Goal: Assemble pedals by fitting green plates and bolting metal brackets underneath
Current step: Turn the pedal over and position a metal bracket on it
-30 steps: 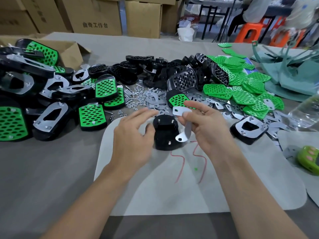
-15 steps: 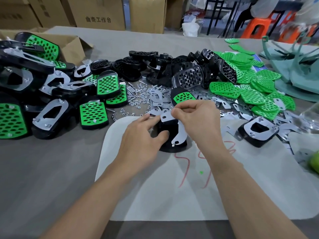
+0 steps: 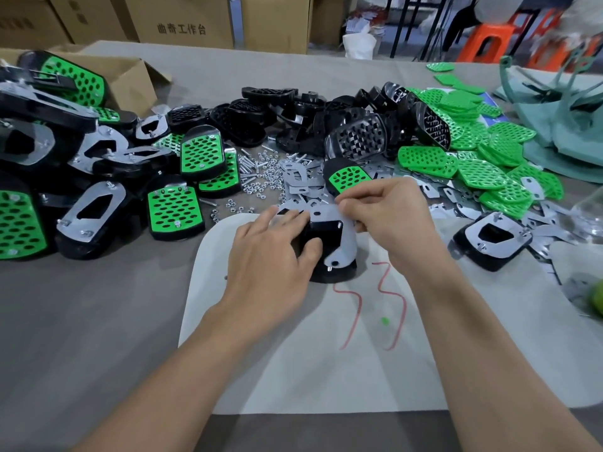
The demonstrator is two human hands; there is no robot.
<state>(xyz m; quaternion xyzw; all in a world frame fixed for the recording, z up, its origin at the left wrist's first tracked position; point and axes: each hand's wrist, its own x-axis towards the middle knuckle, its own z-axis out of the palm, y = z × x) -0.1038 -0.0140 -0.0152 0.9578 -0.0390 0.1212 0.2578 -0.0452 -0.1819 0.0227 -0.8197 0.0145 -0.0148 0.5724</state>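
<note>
A black pedal [image 3: 329, 238] lies underside up on the white mat [image 3: 326, 370], with a bolt end poking up near its front. A silver metal bracket [image 3: 346, 246] lies over its right side. My right hand [image 3: 388, 220] pinches the bracket's far end. My left hand [image 3: 270, 259] rests on the pedal's left side, thumb against the black body and fingers spread over the far edge. Loose green plates [image 3: 473, 164] are heaped at the right. Bolts and nuts [image 3: 261, 177] are scattered behind the pedal.
Finished pedals [image 3: 173, 210] crowd the left side, by an open cardboard box [image 3: 130, 79]. Bare black pedal bodies [image 3: 355, 138] pile up at the back centre. One bracketed pedal [image 3: 492, 239] lies to the right among loose brackets. Cartons stand beyond the table.
The bracket went from being held above the pedal to lying on its underside. My left hand closed in from beside the pedal onto it. The view shifted a little closer.
</note>
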